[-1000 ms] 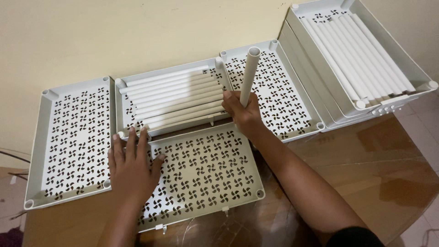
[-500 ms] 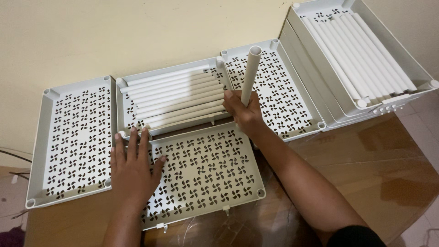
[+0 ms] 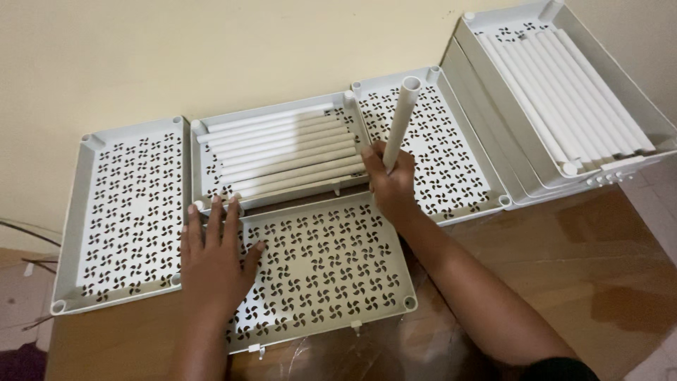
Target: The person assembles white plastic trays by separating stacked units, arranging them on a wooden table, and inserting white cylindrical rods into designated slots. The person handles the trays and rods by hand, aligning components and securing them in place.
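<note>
Cream wall (image 3: 211, 49) behind, brown wooden counter (image 3: 564, 268) below, shiny at the near right. Spread over the counter, several white perforated trays with a pinwheel pattern.

Left hand (image 3: 211, 264) pressed flat on the near tray (image 3: 331, 275), fingers apart and stretched, tips reaching its far left edge, just beside a corner socket. Right hand (image 3: 391, 185) with fingers clamped around the low end of a white tube (image 3: 400, 120), held almost upright at the far right corner of the near tray, top end open and leaning a little to the far right.

Compared with one second ago: tube and right hand shifted slightly to the right, tube leaning a bit more; left hand and near tray nearly the same. Cannot tell whether the tube foot sits in a corner socket, being hidden by the hand.

Behind the near tray, a middle tray (image 3: 201, 190) filled with lying tubes (image 3: 282, 152). At left, an empty tray (image 3: 120, 212); behind the right hand, another tray (image 3: 451, 155). Far right, a tilted stack of trays (image 3: 493, 134) holding more tubes (image 3: 571, 99).
</note>
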